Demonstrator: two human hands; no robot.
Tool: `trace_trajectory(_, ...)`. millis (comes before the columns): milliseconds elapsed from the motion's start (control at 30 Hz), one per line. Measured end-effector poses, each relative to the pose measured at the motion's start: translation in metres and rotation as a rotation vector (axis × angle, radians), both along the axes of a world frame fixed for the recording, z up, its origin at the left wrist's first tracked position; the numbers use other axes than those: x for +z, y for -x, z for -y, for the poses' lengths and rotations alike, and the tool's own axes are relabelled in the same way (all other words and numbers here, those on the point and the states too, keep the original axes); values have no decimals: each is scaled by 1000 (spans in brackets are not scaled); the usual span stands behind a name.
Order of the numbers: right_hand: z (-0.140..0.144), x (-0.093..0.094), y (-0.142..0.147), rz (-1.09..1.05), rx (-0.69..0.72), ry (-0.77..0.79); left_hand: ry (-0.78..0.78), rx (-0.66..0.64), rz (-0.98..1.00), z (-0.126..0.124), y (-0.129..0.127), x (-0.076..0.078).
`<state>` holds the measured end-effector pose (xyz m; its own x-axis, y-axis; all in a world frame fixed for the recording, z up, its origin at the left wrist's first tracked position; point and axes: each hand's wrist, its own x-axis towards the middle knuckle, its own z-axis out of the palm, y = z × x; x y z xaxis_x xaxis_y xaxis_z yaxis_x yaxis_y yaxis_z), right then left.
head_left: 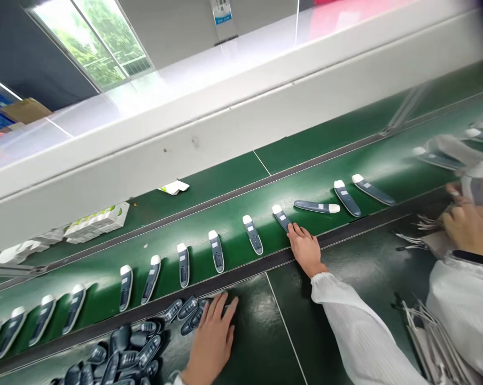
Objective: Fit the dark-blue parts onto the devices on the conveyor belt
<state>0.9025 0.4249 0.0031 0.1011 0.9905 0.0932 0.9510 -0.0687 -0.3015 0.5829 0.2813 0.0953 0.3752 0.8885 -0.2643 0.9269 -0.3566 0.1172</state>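
My right hand (304, 247) lies flat with fingers spread, touching the dark blue plastic gadget with a white cap (282, 217) on the green belt (233, 203) — at twelve o'clock. My left hand (211, 337) rests open on the pile of dark blue shells (121, 350) — at nine o'clock.

Dark blue white-capped handheld device (282, 217) lying flat on green conveyor belt (345, 160), cap pointing toward 11 o'clock.

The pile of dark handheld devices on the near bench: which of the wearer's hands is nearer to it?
Left. The left hand rests on the pile of devices at its edge; the right hand is off on the belt, touching a lined-up device.
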Motion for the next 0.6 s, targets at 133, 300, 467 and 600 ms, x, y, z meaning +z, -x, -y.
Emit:
trace_trajectory(133,32,2,16,-154,-141,-159,-97,-32,-130,39,23,-43)
trace_trajectory(300,131,11,77,-791,139,36,-279,17,-2,12,-6,-50)
trace_trajectory(467,157,41,100,-1302,117,509,-270,-56,324,1,-36,-29)
trace_trajectory(600,127,62,76,-1571,193,843,-204,-250,532,-1,-49,-22)
